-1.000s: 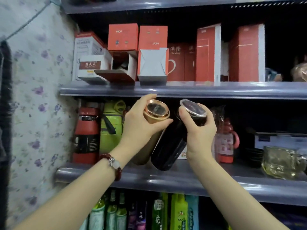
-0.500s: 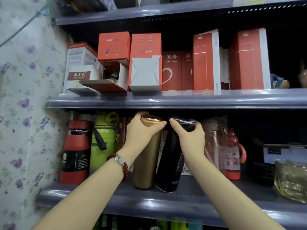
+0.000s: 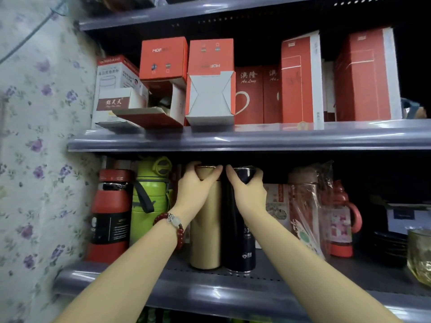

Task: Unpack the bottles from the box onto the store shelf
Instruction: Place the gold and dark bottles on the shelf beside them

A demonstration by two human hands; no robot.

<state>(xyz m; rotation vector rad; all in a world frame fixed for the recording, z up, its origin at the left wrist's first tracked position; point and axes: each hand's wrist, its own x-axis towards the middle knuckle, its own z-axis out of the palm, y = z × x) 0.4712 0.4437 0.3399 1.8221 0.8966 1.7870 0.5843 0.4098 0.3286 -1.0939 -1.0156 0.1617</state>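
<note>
- Letting go carelessly is our first risk: our left hand (image 3: 194, 190) is wrapped round the cap of the gold bottle (image 3: 205, 229), our right hand (image 3: 248, 191) round the cap of the dark bottle (image 3: 240, 231), each grip clamped at the top, so a sideways tug on release could tip them.
- Both bottles stand upright on the lower shelf (image 3: 210, 292), touching each other near its front lip; toppled forward, they could roll off.
- Our left wrist, with its bead bracelet (image 3: 173, 226), passes just beside the green bottle (image 3: 151, 201); pulling back could snag its strap.
- Behind the right hand, the wrapped bottle (image 3: 305, 206) leans close; a nudge could knock it.
- Overhead, the upper shelf (image 3: 233, 138) sits low above the caps, so lifting could bump knuckles.
</note>
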